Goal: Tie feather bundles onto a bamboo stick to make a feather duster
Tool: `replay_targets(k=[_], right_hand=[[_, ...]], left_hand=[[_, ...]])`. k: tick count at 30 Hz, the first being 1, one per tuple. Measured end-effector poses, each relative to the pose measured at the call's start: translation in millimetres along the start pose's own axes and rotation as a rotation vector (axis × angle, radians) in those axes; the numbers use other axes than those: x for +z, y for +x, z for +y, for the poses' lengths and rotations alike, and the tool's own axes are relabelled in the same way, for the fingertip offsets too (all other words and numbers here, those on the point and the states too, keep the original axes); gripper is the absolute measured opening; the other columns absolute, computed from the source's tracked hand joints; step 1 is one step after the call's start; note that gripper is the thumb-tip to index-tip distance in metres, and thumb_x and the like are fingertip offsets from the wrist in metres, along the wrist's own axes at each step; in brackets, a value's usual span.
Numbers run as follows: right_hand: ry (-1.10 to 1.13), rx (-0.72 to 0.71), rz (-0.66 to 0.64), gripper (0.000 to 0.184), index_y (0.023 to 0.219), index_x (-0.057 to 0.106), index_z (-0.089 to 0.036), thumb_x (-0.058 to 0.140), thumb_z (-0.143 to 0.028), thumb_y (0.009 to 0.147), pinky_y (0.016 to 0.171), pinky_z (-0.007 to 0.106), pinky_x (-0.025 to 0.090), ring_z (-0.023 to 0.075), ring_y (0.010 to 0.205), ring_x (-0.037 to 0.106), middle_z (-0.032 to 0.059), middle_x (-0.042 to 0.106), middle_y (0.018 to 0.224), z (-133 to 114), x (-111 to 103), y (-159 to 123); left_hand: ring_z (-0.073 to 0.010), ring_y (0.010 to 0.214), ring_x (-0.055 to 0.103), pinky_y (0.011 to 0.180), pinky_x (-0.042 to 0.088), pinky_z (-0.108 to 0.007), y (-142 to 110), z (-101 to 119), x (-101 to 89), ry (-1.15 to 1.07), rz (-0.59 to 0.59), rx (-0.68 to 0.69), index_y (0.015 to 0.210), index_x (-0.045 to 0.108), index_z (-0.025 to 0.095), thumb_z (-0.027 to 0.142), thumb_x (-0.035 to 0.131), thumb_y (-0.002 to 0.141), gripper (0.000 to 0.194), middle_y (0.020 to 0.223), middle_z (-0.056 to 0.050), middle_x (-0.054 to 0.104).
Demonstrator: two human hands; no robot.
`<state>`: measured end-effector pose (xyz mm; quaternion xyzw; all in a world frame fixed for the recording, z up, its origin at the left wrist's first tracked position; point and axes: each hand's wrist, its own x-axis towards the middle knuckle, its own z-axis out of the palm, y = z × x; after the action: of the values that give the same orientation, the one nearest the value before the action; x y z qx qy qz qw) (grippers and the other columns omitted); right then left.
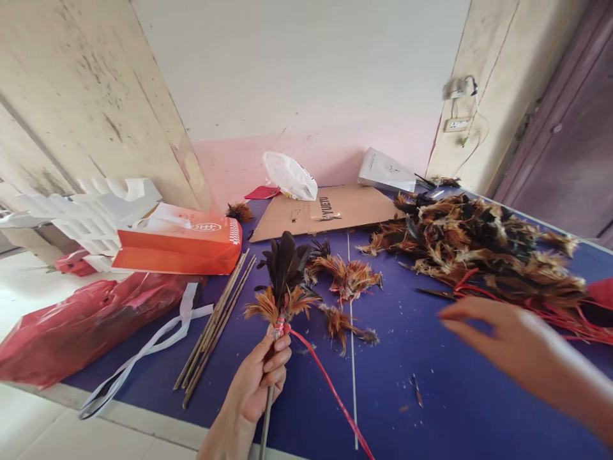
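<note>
By the desk's (393, 409) front edge, the left hand (268, 374) grips a feathered stick (282, 275) — best kept firm below the binding (279, 328), red strand (335, 394) taut. The right hand (502, 335) curls near the feather pile (479, 236), too blurred to tell if pinching.

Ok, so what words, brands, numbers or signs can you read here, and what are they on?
"YUETU", as best I can read it: flat cardboard.
Pale logo, too small to read: orange bag.
Faint print, too small: white box.
Dark print, unreadable: white plastic bag.
</note>
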<state>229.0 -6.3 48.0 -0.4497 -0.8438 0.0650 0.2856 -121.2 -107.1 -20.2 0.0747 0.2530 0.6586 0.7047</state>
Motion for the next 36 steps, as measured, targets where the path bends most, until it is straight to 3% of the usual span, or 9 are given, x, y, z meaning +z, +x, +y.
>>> replay_targets(k=[2, 6, 10, 13, 16, 20, 24, 29, 36], right_hand=[[0.088, -0.077, -0.189, 0.019, 0.078, 0.066, -0.022, 0.050, -0.031, 0.080, 0.071, 0.027, 0.045, 0.0167, 0.075, 0.060, 0.0024, 0.066, 0.082, -42, 31, 34], [0.029, -0.106, -0.296, 0.023, 0.076, 0.066, -0.021, 0.047, -0.034, 0.081, 0.067, 0.025, 0.040, 0.0164, 0.075, 0.060, 0.0028, 0.066, 0.079, -111, 92, 70], [-0.238, -0.084, -0.299, 0.030, 0.084, 0.063, -0.015, 0.051, -0.042, 0.077, 0.074, 0.035, 0.037, 0.0251, 0.084, 0.060, 0.0118, 0.065, 0.086, -127, 131, 82], [-0.318, -0.078, -0.331, 0.020, 0.083, 0.063, -0.013, 0.052, -0.028, 0.076, 0.075, 0.036, 0.036, 0.0262, 0.083, 0.060, 0.0138, 0.065, 0.083, -117, 144, 84], [-0.256, -0.093, -0.327, 0.015, 0.077, 0.063, -0.015, 0.048, -0.016, 0.073, 0.075, 0.035, 0.036, 0.0235, 0.082, 0.060, 0.0102, 0.065, 0.081, -103, 144, 82], [0.178, -0.060, -0.277, 0.017, 0.084, 0.059, -0.018, 0.045, -0.017, 0.074, 0.062, 0.025, 0.039, 0.0145, 0.065, 0.056, 0.0010, 0.062, 0.070, -96, 125, 75], [0.432, -0.288, -0.231, 0.017, 0.086, 0.059, -0.020, 0.046, -0.014, 0.077, 0.069, 0.025, 0.039, 0.0117, 0.067, 0.054, -0.0006, 0.061, 0.074, -114, 97, 68], [0.223, -0.640, -0.257, 0.017, 0.085, 0.065, -0.023, 0.050, -0.015, 0.081, 0.082, 0.032, 0.026, 0.0127, 0.076, 0.051, 0.0006, 0.061, 0.076, -141, 83, 72], [0.046, -0.697, -0.364, 0.015, 0.083, 0.067, -0.024, 0.053, -0.020, 0.081, 0.075, 0.032, 0.023, 0.0142, 0.078, 0.050, 0.0014, 0.061, 0.076, -147, 92, 87]], left_hand=[[0.0016, 0.037, 0.027, 0.027, 0.018, -0.008, -1, 2, -1.7, -0.052, -0.019, -0.004, 0.075, 0.046, 0.012, 0.021, 0.032, 0.091, 0.023, 0.064, 0.004, 0.035], [0.0015, 0.037, 0.026, 0.027, 0.017, -0.008, 0, 3, -3.6, -0.096, -0.044, -0.045, 0.072, 0.044, 0.012, 0.024, 0.031, 0.091, 0.026, 0.064, 0.004, 0.035], [0.0014, 0.038, 0.026, 0.027, 0.017, -0.007, 0, 2, -4.6, -0.092, -0.062, -0.044, 0.077, 0.046, 0.012, 0.020, 0.032, 0.090, 0.021, 0.065, 0.003, 0.037], [0.0016, 0.038, 0.026, 0.027, 0.017, -0.007, 0, 1, -4.9, -0.073, -0.076, -0.038, 0.078, 0.048, 0.011, 0.019, 0.034, 0.089, 0.019, 0.065, 0.003, 0.037], [0.0017, 0.038, 0.025, 0.027, 0.016, -0.007, 0, 1, -4.0, -0.047, -0.065, -0.032, 0.081, 0.050, 0.010, 0.020, 0.036, 0.089, 0.019, 0.065, 0.003, 0.037], [0.0018, 0.038, 0.023, 0.027, 0.014, -0.007, 1, -1, -1.4, 0.036, -0.024, -0.020, 0.084, 0.051, 0.010, 0.022, 0.042, 0.087, 0.016, 0.064, 0.004, 0.037], [0.0023, 0.037, 0.022, 0.028, 0.013, -0.007, 1, -4, 1.5, 0.146, 0.000, -0.015, 0.070, 0.048, 0.012, 0.026, 0.052, 0.082, 0.019, 0.062, 0.004, 0.040], [0.0024, 0.034, 0.018, 0.029, 0.011, -0.008, 1, -9, 4.9, 0.316, 0.035, 0.005, 0.063, 0.048, 0.011, 0.033, 0.059, 0.076, 0.028, 0.049, 0.006, 0.037], [0.0010, 0.032, 0.017, 0.030, 0.007, -0.012, -2, -11, 15.7, 0.465, 0.117, 0.035, 0.066, 0.051, 0.012, 0.039, 0.063, 0.071, 0.030, 0.044, 0.007, 0.040]])
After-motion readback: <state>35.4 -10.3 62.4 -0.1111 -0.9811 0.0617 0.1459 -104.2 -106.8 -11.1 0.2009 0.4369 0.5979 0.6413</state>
